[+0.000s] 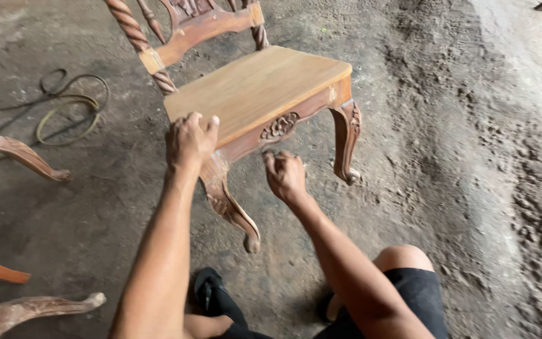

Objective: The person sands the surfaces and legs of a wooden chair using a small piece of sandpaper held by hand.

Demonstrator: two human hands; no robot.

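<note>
Carved wooden chair [255,88] — bare light-wood seat, reddish-brown frame, twisted back posts, floral carving on the front rail, curved cabriole legs. It stands tipped on the dirt floor, one front corner toward the camera, that front leg raised — only the lower backrest shows.

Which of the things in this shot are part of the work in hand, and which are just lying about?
In hand:
- wooden chair, tipped off level
- left hand gripping the seat's front corner
- right hand closed just below the carved front rail

Lying about:
- coiled hose on the dirt floor
- other carved chair legs at the left edge
</note>
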